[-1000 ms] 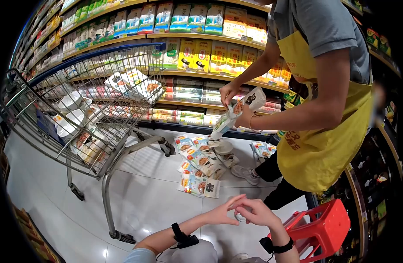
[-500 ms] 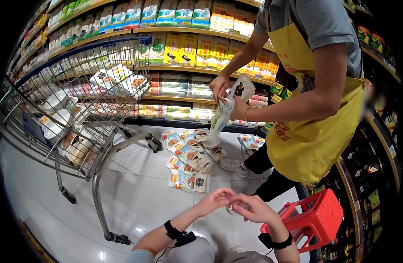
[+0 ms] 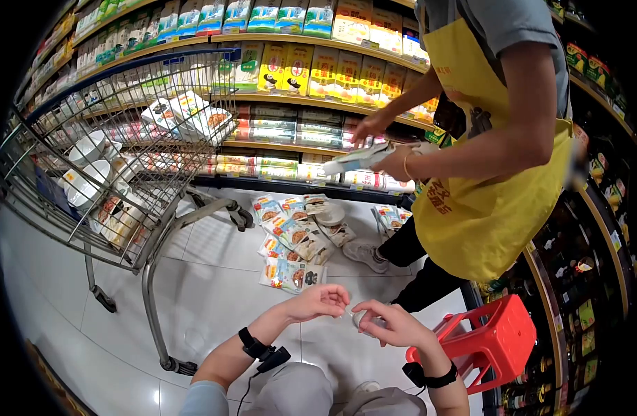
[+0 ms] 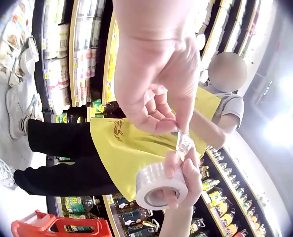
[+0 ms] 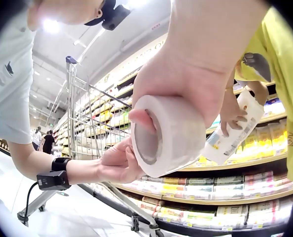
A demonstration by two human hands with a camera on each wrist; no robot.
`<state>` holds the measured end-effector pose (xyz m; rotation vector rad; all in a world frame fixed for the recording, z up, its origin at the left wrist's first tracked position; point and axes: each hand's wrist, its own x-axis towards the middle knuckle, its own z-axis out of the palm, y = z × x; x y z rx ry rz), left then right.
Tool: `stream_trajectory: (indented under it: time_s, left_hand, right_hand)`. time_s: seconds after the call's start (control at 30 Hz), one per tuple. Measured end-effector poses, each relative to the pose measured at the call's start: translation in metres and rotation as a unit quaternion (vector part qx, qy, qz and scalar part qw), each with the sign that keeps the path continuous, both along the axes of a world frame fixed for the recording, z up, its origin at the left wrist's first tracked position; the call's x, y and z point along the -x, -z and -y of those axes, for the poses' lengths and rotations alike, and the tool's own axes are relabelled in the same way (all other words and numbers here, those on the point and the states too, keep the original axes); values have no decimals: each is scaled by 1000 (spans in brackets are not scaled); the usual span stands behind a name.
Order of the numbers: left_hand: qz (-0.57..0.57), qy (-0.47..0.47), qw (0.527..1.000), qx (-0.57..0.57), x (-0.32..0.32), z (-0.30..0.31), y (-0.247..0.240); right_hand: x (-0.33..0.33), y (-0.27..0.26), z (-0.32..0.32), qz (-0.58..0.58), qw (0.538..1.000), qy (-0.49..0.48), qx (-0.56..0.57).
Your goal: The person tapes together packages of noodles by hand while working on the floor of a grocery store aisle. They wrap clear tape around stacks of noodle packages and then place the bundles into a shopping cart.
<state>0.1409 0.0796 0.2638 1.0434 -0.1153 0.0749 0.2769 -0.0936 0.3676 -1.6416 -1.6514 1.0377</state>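
A roll of clear tape hangs on my right hand, one finger through its core and the others around it. In the left wrist view, my left hand pinches a short crumpled strip of tape between thumb and fingertip, right at the right hand's fingertips. The head view puts a small gap between the two hands, with the roll partly hidden under the right one. Both hands are raised above my lap.
A person in a yellow apron holds a white packet ahead. Several food packets lie on the floor. A shopping cart with bowls and packets stands left, a red stool right. Stocked shelves line the back.
My hands have drawn apart, the left one moving left and slightly up. The person in the apron has turned the packet from upright to nearly flat and lifted one hand off it.
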Motion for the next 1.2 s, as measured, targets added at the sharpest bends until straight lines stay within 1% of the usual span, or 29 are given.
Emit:
stream_trajectory:
  time_s: [0.07,0.1,0.17,0.2,0.23,0.27,0.33,0.4,0.43,0.47,0.53,0.57,0.6,0.63,0.7,0.73,0.77,0.8,0.83,0.87,0.9,0.93,0.97,1.0,1.03,1.07,1.13,1.17,1.2]
  left_hand:
    - [-12,-58,996,-60,3,-5,-3]
    - [-11,-59,996,-64,6,-9,-7]
    - [-65,-104,976,-178,12,-15,-19]
    - [-63,-106,975,-187,14,-18,-25]
    - [-74,-87,951,-286,17,-22,-29]
    - [-86,-70,916,-385,21,-26,-35]
    - [-70,-82,903,-416,24,-24,-34]
    - [-6,-160,947,-280,22,-23,-28]
    - [-33,-177,949,-259,24,-24,-27]
    - [-34,-181,947,-264,23,-27,-22]
    - [-33,-202,944,-260,22,-29,-5]
    - [-68,-207,960,-176,23,-24,0]
    - [-102,-212,968,-88,23,-18,5]
    - [-138,-190,972,-23,22,-12,14]
    - [-130,-141,974,124,13,7,33]
    - [-74,-118,971,193,3,13,71]
    - [-110,-137,957,230,4,33,48]
    - [-120,-144,956,226,0,45,51]
    - [51,38,930,362,-9,41,94]
    - [-32,-62,928,367,-8,56,76]
    - [-116,-159,909,368,-9,70,57]
    - [-113,-171,905,372,-16,71,62]
    - [-89,-167,901,389,-23,74,71]
    - [-68,-162,897,405,-27,77,77]
    - [-50,-158,891,423,-27,79,76]
    - [-50,-163,888,427,-26,80,76]
    - [-54,-183,862,470,-19,74,73]
    - [-113,-236,843,470,-8,70,46]
    - [-112,-239,842,471,1,62,52]
  right_hand:
    - [0,-2,2,-9,1000,1,-5]
    - [2,-5,3,-12,1000,16,6]
    - [-1,-6,1,-31,999,36,12]
    - [-5,-1,2,-30,999,35,4]
    - [-8,7,4,-38,998,51,2]
    - [-10,12,1,-46,997,64,-1]
    - [-8,8,0,1,998,43,36]
    - [-7,14,-1,-3,999,35,29]
    - [-1,7,-2,-17,997,56,44]
    - [-2,10,-6,-18,998,52,38]
    - [-10,35,-10,-99,992,77,30]
    - [-18,52,-14,-129,989,62,33]
    - [-13,48,-16,-130,989,61,33]
    - [-2,41,-18,-133,988,74,18]
    - [16,30,-26,-137,988,77,-8]
    - [25,25,-27,-137,988,67,-6]
    - [34,19,-28,-125,990,58,-22]
    - [41,17,-35,-114,992,45,-37]
    - [38,31,-38,-33,995,22,-88]
    - [36,36,-38,-35,996,6,-84]
    - [34,39,-37,19,992,-1,-127]
    - [32,41,-35,72,983,-6,-170]
    - [30,45,-31,33,989,22,-143]
    - [36,34,-27,29,990,14,-137]
    - [42,14,-20,119,986,52,-106]
    - [47,1,-12,208,971,89,-74]
    - [22,13,14,283,928,97,-222]
    - [-2,37,39,248,931,154,-221]
    - [-9,52,68,215,937,210,-178]
